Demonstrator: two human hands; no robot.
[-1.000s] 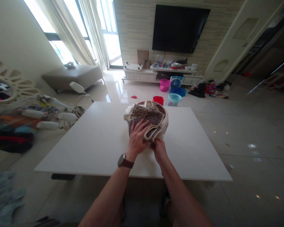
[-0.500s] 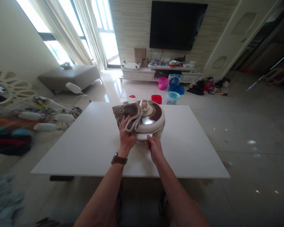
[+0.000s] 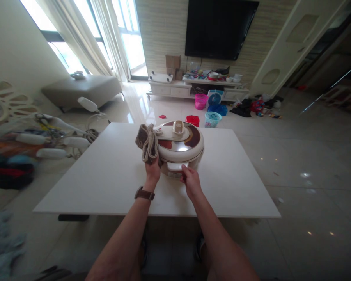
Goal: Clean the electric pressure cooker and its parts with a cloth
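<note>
A round cream electric pressure cooker (image 3: 179, 154) with a brown, shiny lid stands upright on the white table (image 3: 222, 187). My right hand (image 3: 190, 179) is closed on its white side handle (image 3: 177, 166), thumb on top. My left hand (image 3: 153, 170) grips a folded brown-and-beige cloth (image 3: 148, 144) at the cooker's left side. The cloth covers most of the left fingers. Whether the cloth touches the cooker's wall, I cannot tell. On the lid's top, a cream knob (image 3: 178, 127) and a strip with a small round part show uncovered.
Beyond the table's far edge stand a red bin (image 3: 192, 120), a light-blue basket (image 3: 213, 119) and a pink basket (image 3: 201, 101). A low white cabinet (image 3: 175, 90) bears bowls and clutter under a television (image 3: 220, 29). A white-padded lamp-like frame (image 3: 76, 141) stands left of the table.
My left hand has moved the cloth left, off the lid and down to the cooker's side, and the cloth is bunched more tightly. My right hand stays on the handle.
</note>
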